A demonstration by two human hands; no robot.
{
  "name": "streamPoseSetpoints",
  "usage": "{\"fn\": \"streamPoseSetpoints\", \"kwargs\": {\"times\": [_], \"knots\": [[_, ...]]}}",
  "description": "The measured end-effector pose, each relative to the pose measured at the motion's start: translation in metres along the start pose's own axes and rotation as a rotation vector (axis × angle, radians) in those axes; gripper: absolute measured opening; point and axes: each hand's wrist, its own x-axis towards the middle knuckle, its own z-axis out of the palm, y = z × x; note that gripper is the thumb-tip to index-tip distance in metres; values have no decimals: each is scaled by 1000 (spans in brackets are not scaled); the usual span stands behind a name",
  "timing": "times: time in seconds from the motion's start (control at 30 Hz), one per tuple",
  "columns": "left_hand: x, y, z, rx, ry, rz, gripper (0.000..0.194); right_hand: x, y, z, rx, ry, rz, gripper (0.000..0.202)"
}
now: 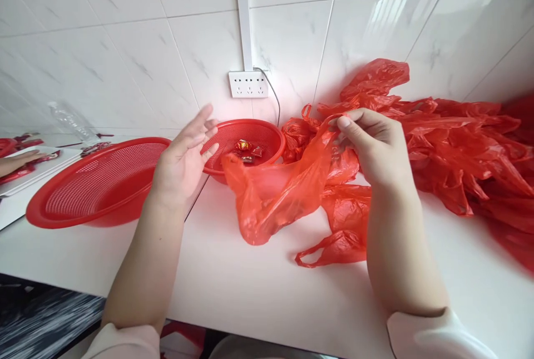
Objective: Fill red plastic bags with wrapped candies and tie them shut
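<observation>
My right hand [367,139] pinches the top edge of a thin red plastic bag [283,192], which hangs out to the left over the white table. My left hand [183,153] is raised with its fingers apart and holds nothing; it is in front of the left rim of a small red plastic basket [271,131]. Inside that basket lie a few small wrapped pieces, perhaps sweets [246,150]. Under and behind the held bag lies another red plastic bag [348,236], its loop handle pointing left.
A large red basket [100,181] stands on the left of the white table [233,286]. Red bags [450,147] are heaped along the right. A clear bottle [73,121] lies by the tiled wall, below a power socket [249,85]. Another person's hand [20,163] is at far left.
</observation>
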Motion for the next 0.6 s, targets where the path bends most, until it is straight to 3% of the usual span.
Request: {"fn": "streamPoseSetpoints", "kwargs": {"times": [0.13,0.23,0.33,0.43,0.5,0.6], "knots": [[-5,16,10,114,-130,108,46,-3,-1,6,-52,-31,-18,26],[-11,21,-3,331,-236,159,43,-2,1,5,-106,-9,-28,26],[-11,24,-23,549,-461,55,52,0,5,3,-124,20,-32,26],[-9,22,-35,731,-476,-79,39,2,10,2,-140,20,-23,25],[-6,16,-36,679,-439,-115,11,4,14,2,-152,30,-14,24],[-1,7,-27,186,-399,-96,27,7,23,1,-126,56,15,22]]}}
